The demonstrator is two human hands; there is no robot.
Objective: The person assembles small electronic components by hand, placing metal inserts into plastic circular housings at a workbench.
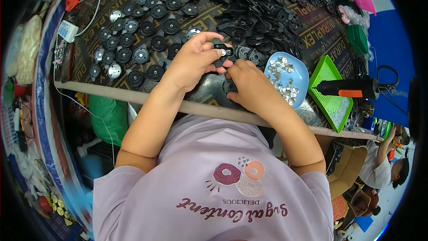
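My left hand (191,62) is closed around a small black plastic part (224,50), with a shiny silver disc showing in its recess. Close beside it, my right hand (252,82) has curled fingers, their tips at the lower end of that part. Between its thumb and fingers sits another dark round part (228,86), which this hand appears to grip. To the right of my right hand is a light blue tray (304,80) holding many small silver discs (285,68). Several similar round black parts (243,52) lie just beyond my fingers.
Rows of round black parts (141,55) cover the table's left side. A heap of black parts (263,22) fills the back. At right, a black handheld tool with an orange trigger (352,90) lies across a green basket (324,69). A white cable (96,6) runs at left. Another person (383,165) is beyond the table.
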